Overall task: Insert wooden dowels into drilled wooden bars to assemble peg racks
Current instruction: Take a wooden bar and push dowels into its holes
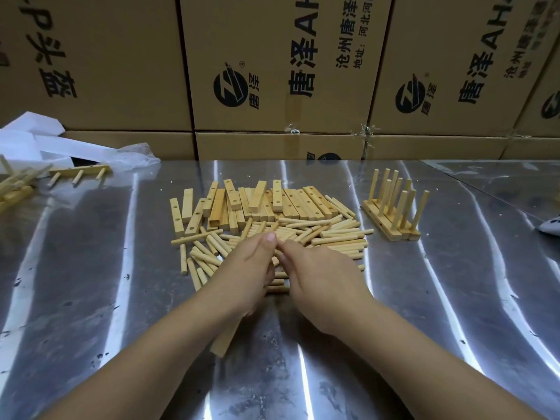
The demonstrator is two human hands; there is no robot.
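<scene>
A loose heap of short wooden dowels (pixel 333 234) lies mid-table, with a pile of drilled wooden bars (pixel 272 201) just behind it. My left hand (pixel 254 268) grips one drilled bar (pixel 225 334), whose near end sticks out under my wrist. My right hand (pixel 321 277) lies palm down on the dowels, its fingers curled under and hidden. The fingertips of both hands meet over the heap. Several finished racks (pixel 394 213) with upright pegs stand to the right of the heap.
The table (pixel 121 298) is shiny sheet metal. Another pegged rack (pixel 78 172) lies at the far left beside a crumpled plastic bag (pixel 45 144). Stacked cardboard boxes (pixel 272 71) wall off the back. A white object (pixel 551 228) pokes in at the right edge.
</scene>
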